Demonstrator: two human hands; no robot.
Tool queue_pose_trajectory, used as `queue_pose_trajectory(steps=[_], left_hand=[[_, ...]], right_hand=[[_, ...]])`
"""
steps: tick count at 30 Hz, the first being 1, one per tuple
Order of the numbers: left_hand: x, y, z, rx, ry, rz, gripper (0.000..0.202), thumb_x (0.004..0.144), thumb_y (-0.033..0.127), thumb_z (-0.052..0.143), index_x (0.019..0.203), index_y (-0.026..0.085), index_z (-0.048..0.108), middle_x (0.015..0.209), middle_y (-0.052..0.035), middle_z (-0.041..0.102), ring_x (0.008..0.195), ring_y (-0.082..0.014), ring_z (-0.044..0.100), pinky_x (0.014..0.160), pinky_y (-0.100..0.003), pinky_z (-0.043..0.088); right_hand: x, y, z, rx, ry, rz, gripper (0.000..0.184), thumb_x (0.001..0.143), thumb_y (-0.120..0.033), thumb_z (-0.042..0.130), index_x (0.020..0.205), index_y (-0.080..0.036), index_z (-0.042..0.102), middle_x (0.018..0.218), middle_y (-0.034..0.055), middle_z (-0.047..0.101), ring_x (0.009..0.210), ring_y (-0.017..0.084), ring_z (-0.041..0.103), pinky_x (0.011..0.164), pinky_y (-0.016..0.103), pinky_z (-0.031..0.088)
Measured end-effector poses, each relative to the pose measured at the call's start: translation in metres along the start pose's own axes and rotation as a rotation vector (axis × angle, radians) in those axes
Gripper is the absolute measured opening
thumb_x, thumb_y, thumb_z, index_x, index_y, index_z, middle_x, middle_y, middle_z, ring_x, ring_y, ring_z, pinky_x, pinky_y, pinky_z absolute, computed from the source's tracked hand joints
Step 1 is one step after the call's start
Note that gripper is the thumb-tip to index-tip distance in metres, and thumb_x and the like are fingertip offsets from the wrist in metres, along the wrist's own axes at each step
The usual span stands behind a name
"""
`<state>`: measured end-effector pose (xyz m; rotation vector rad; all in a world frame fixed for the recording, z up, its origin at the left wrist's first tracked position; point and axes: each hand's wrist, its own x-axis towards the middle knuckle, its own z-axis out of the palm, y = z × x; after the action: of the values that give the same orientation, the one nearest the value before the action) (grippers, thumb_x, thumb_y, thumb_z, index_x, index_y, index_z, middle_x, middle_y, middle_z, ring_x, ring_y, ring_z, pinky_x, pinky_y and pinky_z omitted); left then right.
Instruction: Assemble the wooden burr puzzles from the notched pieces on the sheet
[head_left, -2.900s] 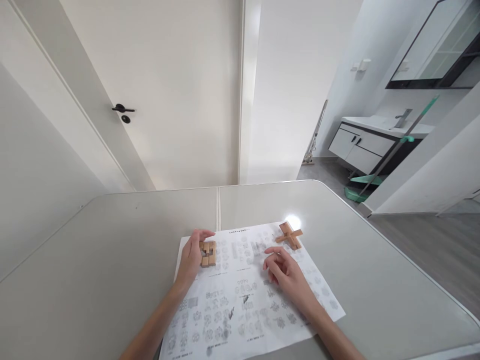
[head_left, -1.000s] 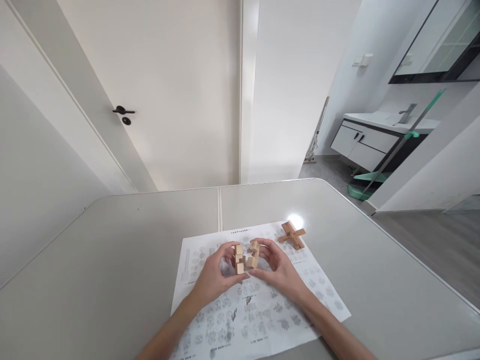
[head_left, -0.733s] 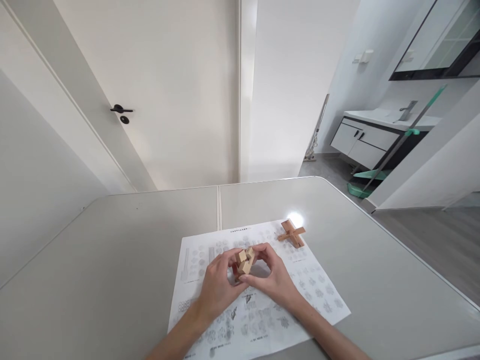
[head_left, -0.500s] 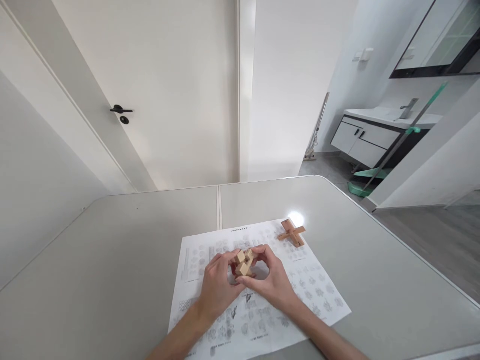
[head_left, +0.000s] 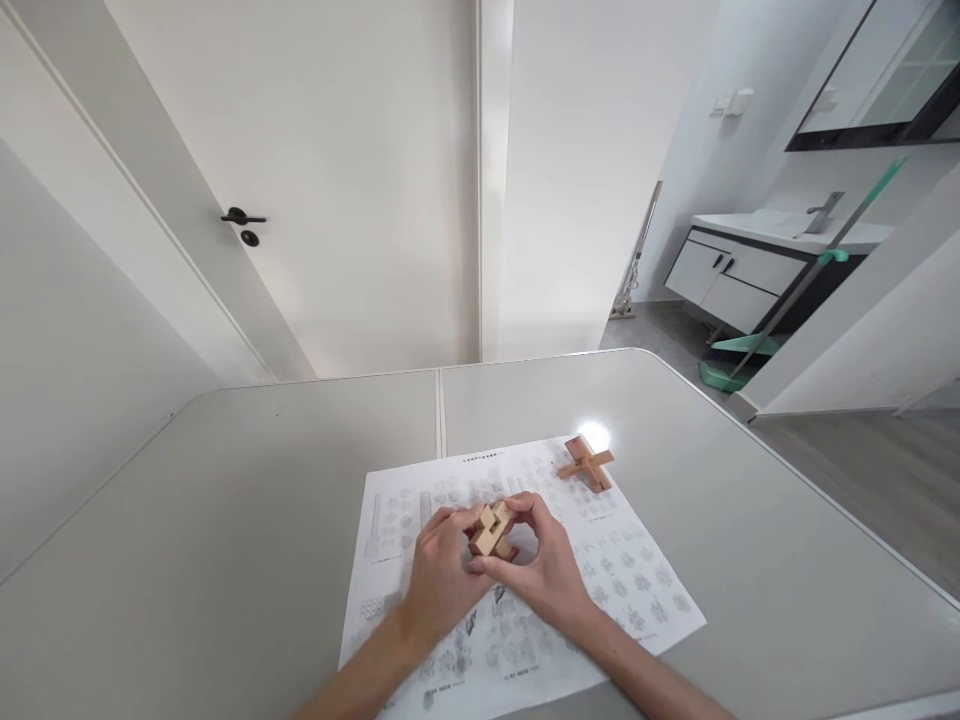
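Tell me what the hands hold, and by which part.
Both hold one small wooden puzzle: left hand pinches its left side, right hand its right side.

The wide grey table (head_left: 225, 480) lies bare left of, beyond and right of the white printed paper sheet (head_left: 637, 590), so a hand can pass on all those sides. A brown wooden cross-shaped puzzle (head_left: 586, 463) stands on the sheet's far right corner (a low obstacle), near the right hand (head_left: 553, 572). That hand and the left hand (head_left: 442, 578) block the sheet's middle, clasped round a pale wooden block puzzle (head_left: 493, 529).
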<state>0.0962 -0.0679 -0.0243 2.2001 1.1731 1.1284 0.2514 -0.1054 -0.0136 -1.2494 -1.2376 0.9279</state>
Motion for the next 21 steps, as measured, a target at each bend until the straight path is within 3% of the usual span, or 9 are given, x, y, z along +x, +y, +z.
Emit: queue_pose_trajectory(steps=[3,6,8,11,14,21], left_hand=[[0.002,0.009,-0.005,-0.132,-0.035,-0.106,0.049,0.073,0.030,0.081,0.110,0.027,0.050,0.095,-0.0017,0.076,0.086,-0.0255,0.075,0.076,-0.039,0.059],[0.008,0.018,-0.013,-0.278,-0.122,-0.227,0.049,0.074,0.032,0.082,0.109,0.027,0.048,0.094,-0.0010,0.074,0.083,-0.0230,0.074,0.071,-0.034,0.058],[0.013,0.021,-0.019,-0.360,-0.165,-0.257,0.052,0.072,0.035,0.086,0.106,0.027,0.048,0.098,-0.0015,0.072,0.084,-0.0220,0.073,0.074,-0.034,0.058],[0.017,0.020,-0.023,-0.466,-0.187,-0.305,0.056,0.070,0.034,0.088,0.107,0.027,0.046,0.109,-0.0037,0.070,0.094,-0.0226,0.073,0.083,-0.036,0.058],[0.017,0.018,-0.024,-0.563,-0.233,-0.363,0.056,0.072,0.034,0.087,0.108,0.027,0.046,0.107,-0.0037,0.070,0.094,-0.0224,0.072,0.084,-0.035,0.057],[0.017,0.019,-0.025,-0.732,-0.294,-0.459,0.052,0.076,0.030,0.086,0.106,0.025,0.045,0.084,0.0028,0.069,0.074,-0.0138,0.065,0.069,-0.025,0.051]], right_hand=[[0.003,-0.001,-0.002,0.046,-0.018,0.021,0.051,0.066,-0.041,0.091,0.100,-0.026,0.055,0.102,0.0054,0.070,0.094,0.027,0.065,0.079,0.037,0.056],[0.009,-0.004,-0.010,0.144,-0.103,0.024,0.032,0.088,-0.051,0.071,0.098,-0.024,0.057,0.092,0.0040,0.070,0.086,0.023,0.067,0.082,0.037,0.055],[0.013,-0.007,-0.015,0.185,-0.154,0.020,0.031,0.098,-0.055,0.058,0.099,-0.024,0.059,0.087,0.0033,0.069,0.080,0.021,0.066,0.078,0.035,0.053],[0.015,-0.010,-0.021,0.172,-0.202,0.016,0.036,0.097,-0.059,0.057,0.102,-0.023,0.061,0.081,0.0019,0.065,0.075,0.020,0.063,0.072,0.032,0.051],[0.015,-0.008,-0.021,0.151,-0.213,-0.011,0.037,0.098,-0.059,0.057,0.103,-0.022,0.061,0.079,0.0020,0.064,0.074,0.020,0.062,0.071,0.031,0.050],[0.012,0.001,-0.019,0.061,-0.172,-0.164,0.022,0.102,-0.044,0.055,0.105,-0.023,0.062,0.084,0.0028,0.066,0.076,0.019,0.061,0.072,0.031,0.048]])
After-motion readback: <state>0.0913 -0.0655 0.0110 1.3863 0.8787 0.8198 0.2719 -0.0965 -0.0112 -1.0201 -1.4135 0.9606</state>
